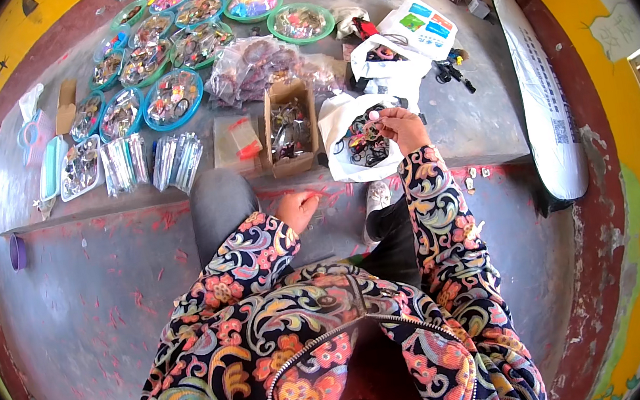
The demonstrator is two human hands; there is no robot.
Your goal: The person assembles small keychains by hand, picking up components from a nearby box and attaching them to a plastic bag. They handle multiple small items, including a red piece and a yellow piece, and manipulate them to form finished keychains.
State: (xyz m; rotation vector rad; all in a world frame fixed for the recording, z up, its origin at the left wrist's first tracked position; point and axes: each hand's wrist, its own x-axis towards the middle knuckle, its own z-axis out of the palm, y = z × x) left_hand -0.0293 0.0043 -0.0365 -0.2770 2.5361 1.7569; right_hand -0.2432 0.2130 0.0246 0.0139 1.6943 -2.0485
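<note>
My right hand (405, 130) is held over an open white plastic bag (334, 122), its fingertips pinched on a small white round piece (374, 116). Inside that bag lies a tangle of dark hair ties (367, 146) with some coloured bits. My left hand (299, 210) rests near my knees with curled fingers; whatever may be in it is hidden. Left of the bag stands an open cardboard box (277, 137) of small clear-wrapped items. Beside the box is a clear flat container (237, 142) with a red piece on its edge.
Several round baskets (177, 125) of small packaged goods fill the raised platform's far left. Bundles of clear packets (177, 161) and a white tray (83, 191) stand near its front edge. Purplish plastic bags (252, 72) lie mid-platform. A long white wrapped bundle (543, 100) leans at right.
</note>
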